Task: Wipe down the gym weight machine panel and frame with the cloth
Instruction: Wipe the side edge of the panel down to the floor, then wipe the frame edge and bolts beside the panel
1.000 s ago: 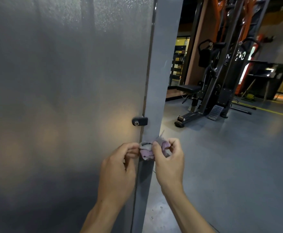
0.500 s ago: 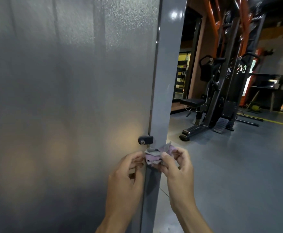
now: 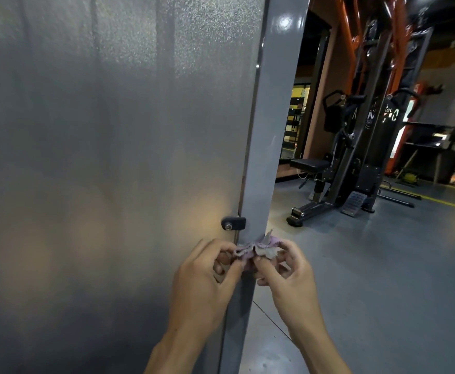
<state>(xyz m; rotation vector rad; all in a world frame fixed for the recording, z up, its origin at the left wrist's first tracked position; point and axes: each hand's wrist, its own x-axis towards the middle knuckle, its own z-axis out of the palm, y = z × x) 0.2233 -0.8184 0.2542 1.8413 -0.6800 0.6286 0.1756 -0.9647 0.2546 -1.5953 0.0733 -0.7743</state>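
cloth (image 3: 256, 249) bunched between both hands, against post (image 3: 269, 130) | left hand (image 3: 207, 276) pinches it | right hand (image 3: 288, 273) pinches it

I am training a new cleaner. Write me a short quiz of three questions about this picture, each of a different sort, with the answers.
1. True or false: the cloth is spread flat on the frosted panel.
2. Which hand grips the cloth? A) left hand only B) right hand only C) both
3. Fill in: the black clip sits just ___ the cloth, at the panel's edge beside the grey frame post.

Key: 1 false, it is bunched between the fingers; 2 C; 3 above.
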